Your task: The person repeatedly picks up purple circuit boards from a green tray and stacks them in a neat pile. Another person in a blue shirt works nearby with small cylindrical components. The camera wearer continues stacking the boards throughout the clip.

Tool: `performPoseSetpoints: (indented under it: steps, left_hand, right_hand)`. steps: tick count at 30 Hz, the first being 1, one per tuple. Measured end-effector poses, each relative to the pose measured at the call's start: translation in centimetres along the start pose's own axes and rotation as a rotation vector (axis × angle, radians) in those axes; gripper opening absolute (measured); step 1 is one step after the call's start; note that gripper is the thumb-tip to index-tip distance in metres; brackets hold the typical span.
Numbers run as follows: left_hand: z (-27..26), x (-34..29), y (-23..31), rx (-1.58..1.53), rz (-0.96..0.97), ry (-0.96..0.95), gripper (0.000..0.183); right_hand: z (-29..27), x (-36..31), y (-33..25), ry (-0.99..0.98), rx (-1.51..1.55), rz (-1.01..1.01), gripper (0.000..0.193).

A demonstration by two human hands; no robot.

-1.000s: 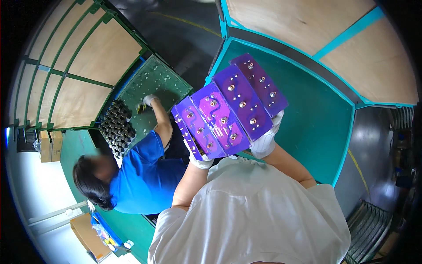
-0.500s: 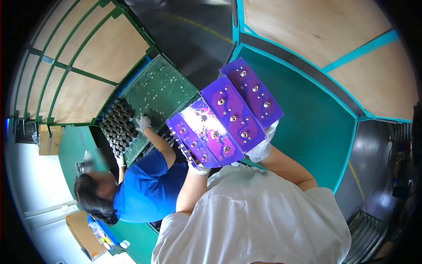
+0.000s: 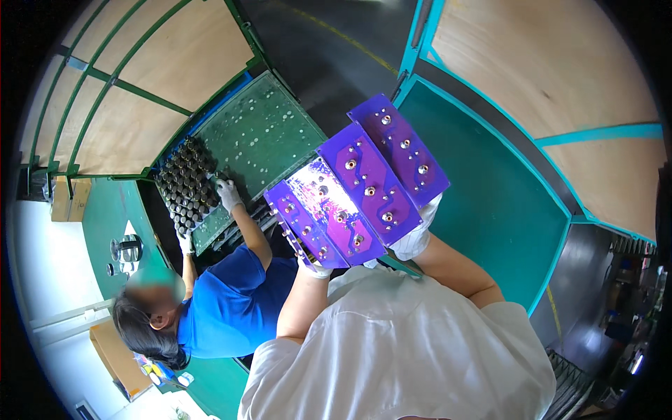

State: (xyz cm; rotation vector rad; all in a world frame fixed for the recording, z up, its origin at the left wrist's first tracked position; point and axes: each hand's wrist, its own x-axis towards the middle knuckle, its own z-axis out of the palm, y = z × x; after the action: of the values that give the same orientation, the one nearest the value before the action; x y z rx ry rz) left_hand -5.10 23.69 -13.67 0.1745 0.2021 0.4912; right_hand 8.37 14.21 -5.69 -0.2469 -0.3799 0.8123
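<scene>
I hold a purple stepped panel piece [image 3: 378, 192] in front of my chest. Several glossy, angled faces make it up, each dotted with brass and silver metal fittings; one face glares in the light. My left hand [image 3: 319, 271], in a white glove, is closed on its lower left edge. On the right edge my right hand [image 3: 416, 238], also gloved in white, grips it from the side. The fingers of both hands are largely hidden behind the piece.
At left, a co-worker in a blue shirt [image 3: 234, 304] reaches with gloved hands toward packed dark cylindrical parts [image 3: 185, 183] on a speckled green bench [image 3: 255, 126]. A teal-framed green surface [image 3: 490, 189] lies right, beside wooden panels [image 3: 539, 63]. Cardboard boxes [image 3: 112, 353] stand lower left.
My view has turned slightly, shifting the surroundings. The purple piece stays in both my hands, almost unmoved. The co-worker's hand by the cylinders has changed its pose a little.
</scene>
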Motion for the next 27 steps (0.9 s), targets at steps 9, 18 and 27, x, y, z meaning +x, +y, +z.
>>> performPoseSetpoints:
  steps: [9,18,27]
  left_hand:
    - [-3.3,3.1,4.7,-0.150,0.127,0.163,0.048]
    - [-4.0,9.8,10.3,0.250,0.244,0.130,0.039]
    - [-15.3,16.5,15.0,-0.499,0.209,0.218,0.037]
  right_hand:
    - [-1.8,5.0,5.4,0.085,-0.710,-0.313,0.047]
    - [-11.2,14.5,12.9,-0.051,-1.789,-0.459,0.052]
    - [-22.3,22.5,22.8,-0.156,-2.009,-0.028,0.044]
